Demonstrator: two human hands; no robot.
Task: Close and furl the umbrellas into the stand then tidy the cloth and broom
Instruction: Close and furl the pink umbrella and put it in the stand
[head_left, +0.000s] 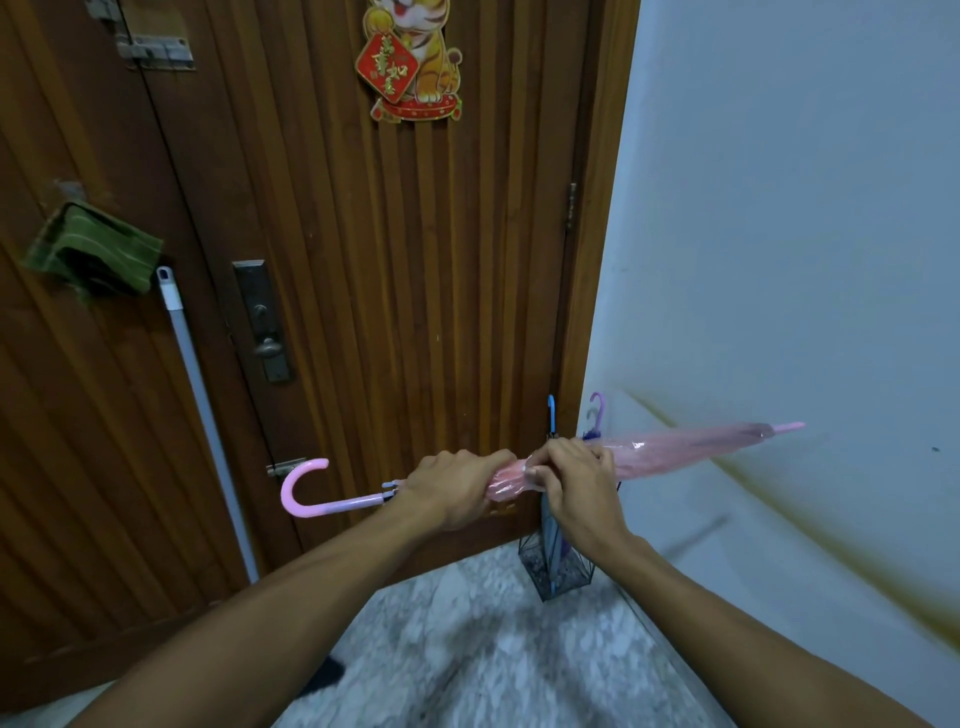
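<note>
A closed pink umbrella (691, 447) lies level in front of me, its curved handle to the left and its tip to the right. My left hand (457, 488) grips it near the handle end. My right hand (576, 480) pinches the folded pink canopy just beside the left hand. Below them a dark wire umbrella stand (558, 569) sits in the corner with a blue-handled umbrella (551, 410) and a purple-handled one (597, 408) in it. A green striped cloth (93, 249) hangs on the door at the left. The broom's grey stick (208, 415) leans against the door under the cloth.
A brown slatted wooden door (389, 260) with a metal lock plate (265, 322) fills the view ahead. A white wall (779, 260) runs along the right. The floor (467, 649) is grey marbled tile. A tiger decoration (410, 57) hangs high on the door.
</note>
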